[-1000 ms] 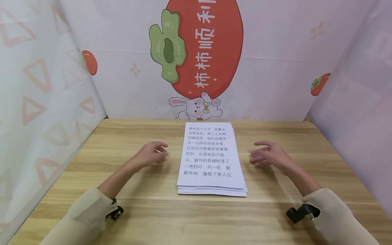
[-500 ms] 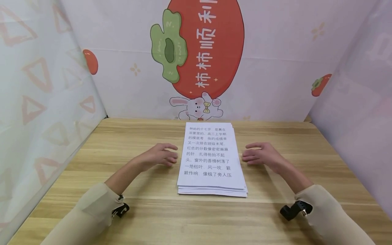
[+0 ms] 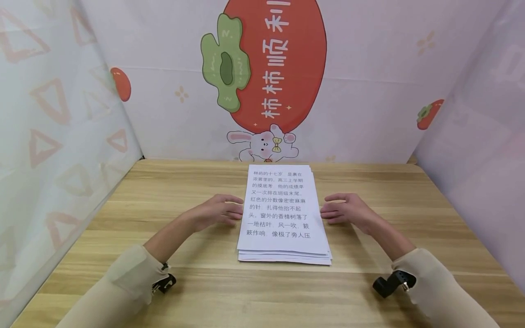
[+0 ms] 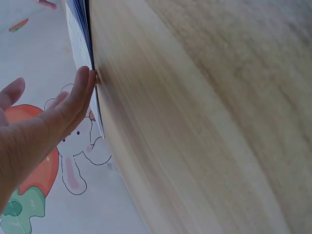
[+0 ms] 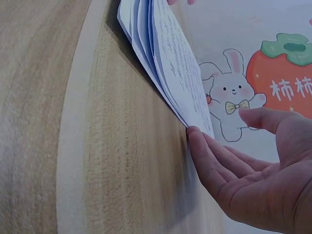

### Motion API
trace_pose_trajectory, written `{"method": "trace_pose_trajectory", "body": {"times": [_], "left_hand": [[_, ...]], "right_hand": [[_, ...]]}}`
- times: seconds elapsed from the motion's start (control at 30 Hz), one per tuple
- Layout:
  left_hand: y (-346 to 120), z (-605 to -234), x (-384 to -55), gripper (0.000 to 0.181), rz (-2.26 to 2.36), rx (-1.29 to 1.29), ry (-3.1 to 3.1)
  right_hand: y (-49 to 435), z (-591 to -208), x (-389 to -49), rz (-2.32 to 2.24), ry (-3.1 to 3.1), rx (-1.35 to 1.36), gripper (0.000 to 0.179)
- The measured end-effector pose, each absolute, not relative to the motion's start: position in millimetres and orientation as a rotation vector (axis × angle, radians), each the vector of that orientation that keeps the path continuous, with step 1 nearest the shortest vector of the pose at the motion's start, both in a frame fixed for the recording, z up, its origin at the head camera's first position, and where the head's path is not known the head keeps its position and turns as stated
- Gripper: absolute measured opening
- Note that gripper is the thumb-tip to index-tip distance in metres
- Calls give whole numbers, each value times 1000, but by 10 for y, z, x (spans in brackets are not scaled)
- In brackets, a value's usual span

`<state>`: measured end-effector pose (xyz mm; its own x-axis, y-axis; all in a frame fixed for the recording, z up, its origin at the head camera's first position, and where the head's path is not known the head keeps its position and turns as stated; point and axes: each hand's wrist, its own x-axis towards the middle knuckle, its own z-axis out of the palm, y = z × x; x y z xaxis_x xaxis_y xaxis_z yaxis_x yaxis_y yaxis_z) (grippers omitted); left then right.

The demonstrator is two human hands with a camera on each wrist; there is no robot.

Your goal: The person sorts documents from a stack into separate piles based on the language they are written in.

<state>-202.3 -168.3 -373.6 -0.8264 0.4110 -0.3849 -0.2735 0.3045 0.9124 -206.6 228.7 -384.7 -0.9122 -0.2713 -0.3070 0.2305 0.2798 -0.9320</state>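
As sheets (image 3: 283,207) lie uneven, your left hand (image 3: 217,211) and right hand (image 3: 348,212), fingers extended, grip nothing, apparently bracing opposite edges.

Left hand (image 3: 217,212) and right hand (image 3: 347,213) faced each other, palms inward.
From where I stood, the left forearm (image 3: 170,239) slanted forward and in, the right forearm (image 3: 393,238) mirroring it, both bare between wrist (image 3: 194,222) and pale sleeve (image 3: 119,287). The fingers (image 5: 207,163) of either hand reached out loosely extended, tips low, with only a soft bend; each thumb (image 5: 268,119) stood apart from the rest, and the pose looked relaxed.
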Motion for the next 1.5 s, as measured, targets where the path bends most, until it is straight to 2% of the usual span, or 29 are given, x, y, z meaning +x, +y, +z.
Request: {"method": "trace_pose_trajectory", "body": {"times": [0.6,1.0,1.27,1.5], "left_hand": [[-1673,-3778,-2058,50,1609,84,1960],[-1676,-3775,-2040,47,1679,-14,1937],[-1644,-3758,-2056,43,1787,-133,1877],[-1608,-3769,-2090,40,1792,-135,1946]], "right_hand": [[2226,-3814,-1975,-1674,2116,-27,59],[2184,-3851,-1904,-1760,2148,-53,58],[2111,-3895,-1922,-1848,2140,6,50],[2028,-3883,-1894,-1851,2142,83,52]]}}
